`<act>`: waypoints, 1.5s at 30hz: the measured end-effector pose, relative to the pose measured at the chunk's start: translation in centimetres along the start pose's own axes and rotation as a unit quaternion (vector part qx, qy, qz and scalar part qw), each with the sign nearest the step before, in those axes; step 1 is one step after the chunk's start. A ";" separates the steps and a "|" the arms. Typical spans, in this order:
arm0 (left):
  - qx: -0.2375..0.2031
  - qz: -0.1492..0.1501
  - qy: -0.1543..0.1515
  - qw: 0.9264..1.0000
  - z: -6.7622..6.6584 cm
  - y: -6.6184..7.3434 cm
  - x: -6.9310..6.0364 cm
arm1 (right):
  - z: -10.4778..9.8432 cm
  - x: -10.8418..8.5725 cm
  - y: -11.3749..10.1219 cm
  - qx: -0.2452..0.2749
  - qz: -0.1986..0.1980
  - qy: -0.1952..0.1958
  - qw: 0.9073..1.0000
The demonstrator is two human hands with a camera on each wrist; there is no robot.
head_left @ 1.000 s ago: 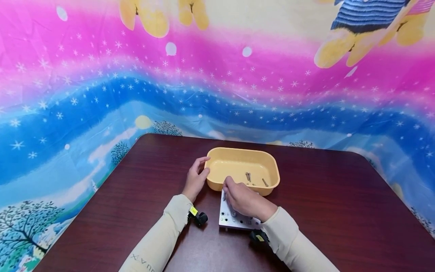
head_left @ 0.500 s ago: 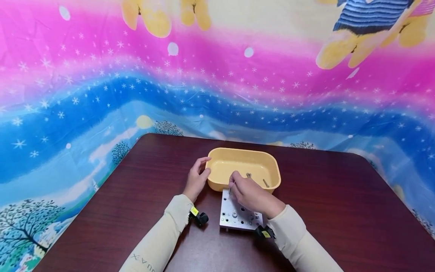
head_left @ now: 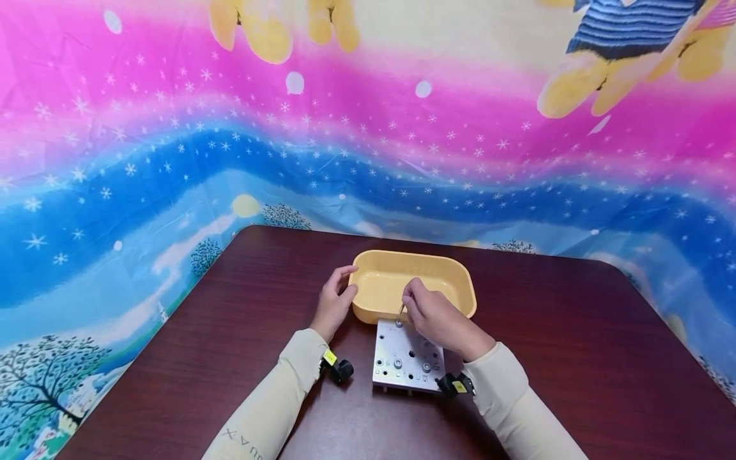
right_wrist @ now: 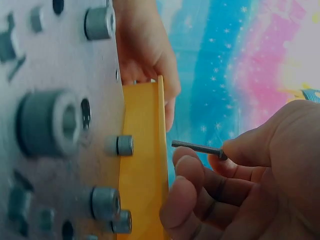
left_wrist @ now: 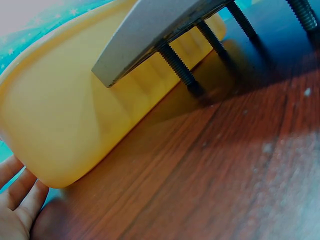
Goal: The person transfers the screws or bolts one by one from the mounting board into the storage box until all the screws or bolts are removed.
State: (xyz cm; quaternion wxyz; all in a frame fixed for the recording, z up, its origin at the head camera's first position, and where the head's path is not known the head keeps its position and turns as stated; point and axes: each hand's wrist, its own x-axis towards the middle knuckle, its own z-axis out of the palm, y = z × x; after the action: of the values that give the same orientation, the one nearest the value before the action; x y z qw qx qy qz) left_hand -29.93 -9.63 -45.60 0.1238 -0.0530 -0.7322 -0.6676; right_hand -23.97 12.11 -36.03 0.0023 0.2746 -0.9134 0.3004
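My left hand [head_left: 331, 306] holds the left end of a yellow plastic tub [head_left: 368, 311], thumb and fingers at its rim. Pinched at its head between thumb and finger of my right hand [head_left: 439, 316] is a socket head screw [right_wrist: 197, 148], its threaded end pointing away from the fingers. That hand is above the far edge of a silver metal plate [head_left: 391, 348]. Several socket head screws [right_wrist: 44, 122] sit in holes of the plate, and threaded shanks [left_wrist: 176, 66] stick out below it. The screw's contact with the plate cannot be made out.
The plate stands raised on its screws, close to the tub's near wall. Other holes show in its top. Both are on a dark red wooden table [head_left: 276, 281]. A patterned cloth [head_left: 368, 140] hangs behind the table. Cameras are strapped to both wrists.
My right hand has shifted right and away along the plate's far edge, still pinching a screw. More of the plate's top now shows. The left hand stays at the tub.
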 end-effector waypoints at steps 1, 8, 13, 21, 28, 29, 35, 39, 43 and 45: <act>0.000 0.000 0.000 1.000 0.0 0.0 0.0 | -0.1 0.0 0.1 -0.003 0.000 0.007 1.000; -0.002 0.002 -0.005 1.000 0.1 -0.1 0.1 | -0.5 0.1 1.0 -0.021 0.010 0.041 0.999; -0.006 0.000 -0.012 1.000 0.0 0.0 0.1 | -0.7 0.0 1.5 -0.025 0.015 0.052 0.998; 0.001 0.007 -0.025 1.000 -0.3 2.9 -1.1 | -1.5 0.1 2.4 -0.029 0.034 0.059 0.997; -0.002 0.013 -0.022 1.000 -0.3 3.7 -1.5 | -2.0 0.2 3.4 -0.027 0.060 0.060 0.996; -0.003 0.011 -0.023 1.000 -0.4 3.7 -1.5 | -2.1 0.2 3.5 -0.028 0.060 0.061 0.996; -0.001 0.010 -0.023 1.000 -0.4 3.6 -1.5 | -2.3 0.1 4.2 -0.030 0.066 0.071 0.995; 0.002 0.010 -0.024 1.000 -0.4 3.7 -1.5 | -2.3 0.2 4.9 -0.030 0.075 0.073 0.994; 0.004 0.008 -0.024 1.000 -0.4 3.7 -1.5 | -2.2 0.3 5.5 -0.035 0.081 0.076 0.993; 0.003 0.009 -0.024 1.000 -0.4 3.7 -1.5 | -2.3 0.3 5.8 -0.034 0.082 0.075 0.993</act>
State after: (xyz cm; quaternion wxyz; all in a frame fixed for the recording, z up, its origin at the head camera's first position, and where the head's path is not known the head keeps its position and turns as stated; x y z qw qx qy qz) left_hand -27.49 -9.50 -42.36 0.1124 -0.0755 -0.7364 -0.6629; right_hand -27.50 17.05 -37.29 0.0557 0.1747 -0.9397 0.2886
